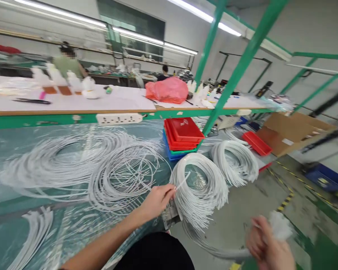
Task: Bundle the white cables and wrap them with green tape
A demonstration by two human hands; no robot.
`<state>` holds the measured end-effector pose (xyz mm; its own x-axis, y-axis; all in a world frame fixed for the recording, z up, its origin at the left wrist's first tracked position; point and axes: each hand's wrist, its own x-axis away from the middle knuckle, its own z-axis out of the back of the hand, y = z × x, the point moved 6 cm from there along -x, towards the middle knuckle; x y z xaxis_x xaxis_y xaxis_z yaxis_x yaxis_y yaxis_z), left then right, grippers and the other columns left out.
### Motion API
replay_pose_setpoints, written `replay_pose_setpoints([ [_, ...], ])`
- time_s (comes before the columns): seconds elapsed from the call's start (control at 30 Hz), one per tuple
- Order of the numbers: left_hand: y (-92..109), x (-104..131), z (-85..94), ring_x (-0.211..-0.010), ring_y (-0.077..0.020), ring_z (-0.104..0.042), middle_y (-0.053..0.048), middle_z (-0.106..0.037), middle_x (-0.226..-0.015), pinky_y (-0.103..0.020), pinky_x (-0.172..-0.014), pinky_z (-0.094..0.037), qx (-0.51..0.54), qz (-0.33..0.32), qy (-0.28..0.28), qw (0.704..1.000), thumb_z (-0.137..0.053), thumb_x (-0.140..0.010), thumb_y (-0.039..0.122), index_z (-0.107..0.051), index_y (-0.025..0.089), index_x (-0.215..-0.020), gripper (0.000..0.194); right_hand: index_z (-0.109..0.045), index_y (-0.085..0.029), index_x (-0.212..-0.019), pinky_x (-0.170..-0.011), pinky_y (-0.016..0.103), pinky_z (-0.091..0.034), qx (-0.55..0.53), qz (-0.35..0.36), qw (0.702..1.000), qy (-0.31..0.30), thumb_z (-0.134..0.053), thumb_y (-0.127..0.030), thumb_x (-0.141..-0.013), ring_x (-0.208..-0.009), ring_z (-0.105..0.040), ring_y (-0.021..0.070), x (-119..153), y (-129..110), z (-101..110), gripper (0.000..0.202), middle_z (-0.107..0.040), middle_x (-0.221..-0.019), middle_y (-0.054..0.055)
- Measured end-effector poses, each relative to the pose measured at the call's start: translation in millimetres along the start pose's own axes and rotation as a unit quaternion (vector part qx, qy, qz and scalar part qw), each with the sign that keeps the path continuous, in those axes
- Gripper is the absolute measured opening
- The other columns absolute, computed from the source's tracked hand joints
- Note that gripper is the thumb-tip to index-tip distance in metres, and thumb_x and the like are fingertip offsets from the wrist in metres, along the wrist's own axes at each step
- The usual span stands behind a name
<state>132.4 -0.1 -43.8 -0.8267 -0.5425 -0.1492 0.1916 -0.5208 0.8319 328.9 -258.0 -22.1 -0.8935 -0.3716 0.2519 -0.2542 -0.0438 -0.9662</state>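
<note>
My left hand [159, 200] pinches a thin white tube [183, 181] near the middle, above the table's edge. At the lower right, my right hand [267, 242] is closed and blurred around the end of a bundle of white tubes [214, 250], with a white tuft standing out beside the fingers. Just beyond my left hand lies a coil of white tubes [211, 187], its loose ends hanging over the edge. Another coil [239, 161] rests behind it. Two wide, loose coils [121, 176] [45, 161] spread over the left part of the table.
Stacked red, green and blue trays [186, 131] stand behind the coils. Short white tubes [35, 232] lie at the lower left. A green post [242, 67] slants up from the shelf, which holds bottles [58, 77] and a pink bag [167, 90]. Two people are in the background.
</note>
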Motion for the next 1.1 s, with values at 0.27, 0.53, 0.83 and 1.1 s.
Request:
replay_pose_setpoints([
  [0.27, 73.4, 1.7, -72.4, -0.065, -0.0122, -0.062, 0.001, -0.067, -0.071, -0.024, -0.065, -0.045, 0.028, -0.086, -0.113, 0.989, -0.038, -0.102, 0.027, -0.065, 0.02, -0.082, 0.035, -0.068, -0.015, -0.091, -0.037, 0.021, -0.013, -0.059, -0.002, 0.979, -0.195, -0.078, -0.064, -0.071, -0.037, -0.012, 0.0038, 8.6, 11.9, -97.9, 0.054, -0.022, -0.04, -0.014],
  [0.53, 102.6, 4.1, -30.3, -0.077, -0.013, -0.062, -0.004, -0.067, -0.085, -0.023, -0.069, -0.05, 0.057, -0.182, 0.06, 0.98, -0.053, -0.098, 0.021, -0.075, 0.022, -0.105, 0.023, -0.051, -0.019, -0.069, -0.035, 0.019, -0.012, -0.056, -0.024, 0.958, -0.28, -0.076, -0.065, -0.074, -0.036, -0.013, 0.0026, 19.6, 30.3, -103.8, 0.052, -0.021, -0.041, -0.014],
  [0.83, 89.1, -15.5, -29.0, -0.082, -0.015, -0.064, -0.005, -0.069, -0.091, -0.027, -0.076, -0.052, 0.134, -0.076, -0.03, 0.988, -0.059, -0.094, 0.029, -0.072, 0.021, -0.114, 0.025, -0.042, -0.022, -0.068, -0.033, 0.019, -0.017, -0.052, -0.007, 0.944, -0.327, -0.074, -0.066, -0.075, -0.035, -0.016, 0.0031, 28.4, 36.4, -120.6, 0.055, -0.025, -0.041, -0.014],
  [1.1, 82.2, -18.1, -23.9, -0.077, -0.0155, -0.062, -0.005, -0.07, -0.085, -0.026, -0.073, -0.05, 0.219, -0.043, -0.076, 0.972, -0.066, -0.088, 0.034, -0.074, 0.015, -0.097, 0.023, -0.043, -0.023, -0.071, -0.033, 0.019, -0.012, -0.092, -0.03, 0.917, -0.386, -0.075, -0.062, -0.077, -0.034, -0.012, 0.0026, 35.7, 37.6, -133.8, 0.052, -0.025, -0.04, -0.015],
])
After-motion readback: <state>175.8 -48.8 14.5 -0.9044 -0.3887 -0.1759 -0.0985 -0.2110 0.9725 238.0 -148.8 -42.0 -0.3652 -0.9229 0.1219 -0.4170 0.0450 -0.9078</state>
